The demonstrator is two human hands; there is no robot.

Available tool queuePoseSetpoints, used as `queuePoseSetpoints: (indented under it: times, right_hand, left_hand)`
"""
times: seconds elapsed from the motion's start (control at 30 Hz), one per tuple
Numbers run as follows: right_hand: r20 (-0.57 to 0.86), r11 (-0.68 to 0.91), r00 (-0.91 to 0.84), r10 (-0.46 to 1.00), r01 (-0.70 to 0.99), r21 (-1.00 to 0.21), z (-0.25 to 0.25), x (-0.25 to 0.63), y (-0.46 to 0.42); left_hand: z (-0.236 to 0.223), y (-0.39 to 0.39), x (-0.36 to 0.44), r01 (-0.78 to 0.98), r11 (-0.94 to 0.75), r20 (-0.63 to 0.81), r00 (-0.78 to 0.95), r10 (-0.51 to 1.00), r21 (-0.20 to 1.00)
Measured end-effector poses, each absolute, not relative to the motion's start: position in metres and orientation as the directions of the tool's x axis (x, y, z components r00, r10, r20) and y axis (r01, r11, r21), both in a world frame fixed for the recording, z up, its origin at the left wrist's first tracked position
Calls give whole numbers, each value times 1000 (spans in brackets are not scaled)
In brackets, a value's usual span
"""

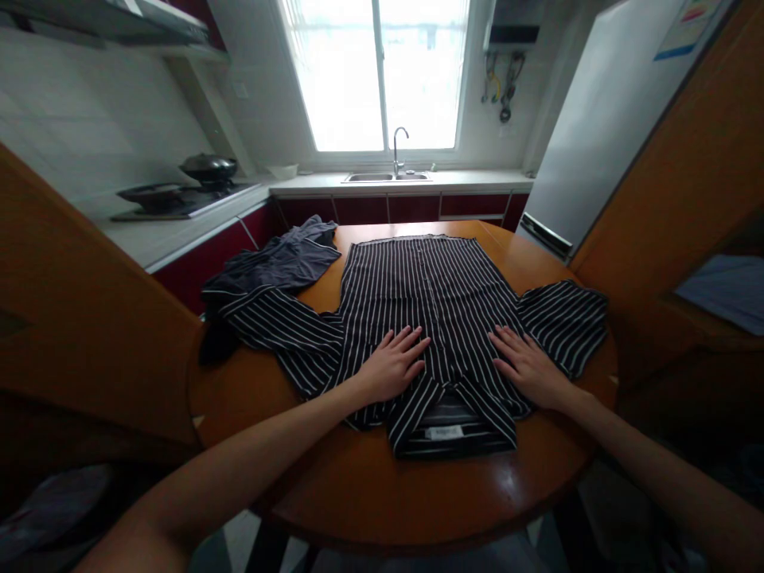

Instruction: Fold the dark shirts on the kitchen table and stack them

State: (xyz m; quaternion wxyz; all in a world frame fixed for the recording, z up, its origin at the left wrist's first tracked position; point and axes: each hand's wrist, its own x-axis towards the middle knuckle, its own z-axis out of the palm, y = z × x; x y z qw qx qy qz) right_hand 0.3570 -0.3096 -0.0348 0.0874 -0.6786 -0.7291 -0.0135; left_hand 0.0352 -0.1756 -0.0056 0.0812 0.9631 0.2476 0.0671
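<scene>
A black shirt with white stripes (411,294) lies spread on the round wooden table (382,501), its collar towards me and its hem at the far side. Both sleeves stick out sideways, and a white label shows inside the collar. My left hand (394,362) rests flat on the chest left of the button line, fingers stretched out. On the right side of the chest, near the sleeve seam, lies my right hand (528,366), also flat with fingers apart. Neither hand grasps the cloth.
A heap of dark grey clothing (286,259) lies at the table's far left, touching the left sleeve. Beyond stand a counter with a sink (387,177) and a stove with pans (208,169). A fridge (602,119) is at the right.
</scene>
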Motion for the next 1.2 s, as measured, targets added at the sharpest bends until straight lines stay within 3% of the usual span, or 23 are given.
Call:
queuePoseSetpoints:
  times: [0.23, 0.4, 0.53, 0.6, 0.8, 0.93, 1.2]
  right_hand:
    - [189, 49, -30, 981, 994, -97, -32, 358, -311]
    - [297, 182, -98, 950, 946, -270, 3, 305, -329]
    - [334, 495, -392, 857, 807, -322, 28, 221, -356]
    - [321, 579, -489, 811, 750, -320, 27, 185, -362]
    - [309, 580, -504, 807, 774, -254, -10, 149, -354]
    - [315, 612, -539, 781, 761, -215, -16, 156, -358]
    - [289, 609, -542, 789, 754, -247, -10, 157, -368]
  left_hand:
    - [28, -174, 27, 420, -784, 87, 856, 510, 457]
    - [33, -199, 1, 320, -864, 69, 925, 373, 389]
    - [18, -190, -14, 438, -807, 127, 844, 521, 396]
    - [11, -181, -18, 492, -795, 137, 814, 565, 354]
    - [0, -168, -23, 488, -844, 96, 850, 517, 223]
    - [1, -149, -24, 448, -869, 119, 870, 478, 211]
    - [8, -136, -27, 351, -909, 202, 896, 396, 225]
